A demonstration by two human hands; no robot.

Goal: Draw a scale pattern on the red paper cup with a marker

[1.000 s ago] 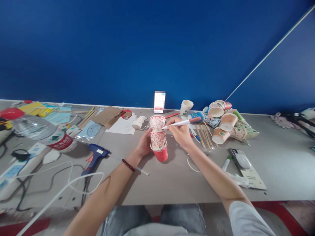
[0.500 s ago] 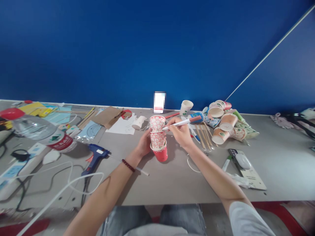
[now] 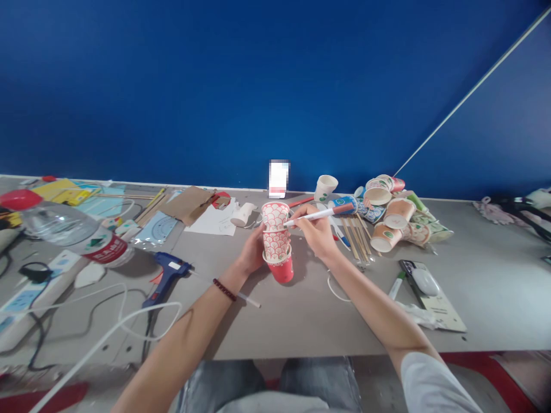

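A stack of three paper cups [image 3: 276, 244] stands over the grey table, the upper two with a red scale pattern and the lowest plain red. My left hand [image 3: 253, 249] is wrapped round its left side; some fingers are hidden behind the cups. In my right hand [image 3: 316, 230] is a white marker [image 3: 313, 215] with a reddish-brown back end, pinched between the fingers. The marker's tip points left and meets the right side of the stack, near the rim between the upper two cups.
A glue gun [image 3: 166, 278], a large bottle [image 3: 73, 229] and a power strip [image 3: 38, 298] lie left. Behind are white paper [image 3: 209, 225] and a bright phone screen [image 3: 279, 179]. Wooden sticks [image 3: 356, 238], more paper cups [image 3: 398, 213] and a computer mouse [image 3: 426, 282] are right.
The back end of the marker in my right hand has dipped slightly, and its tip has shifted a little. My left hand and the cups look unmoved.
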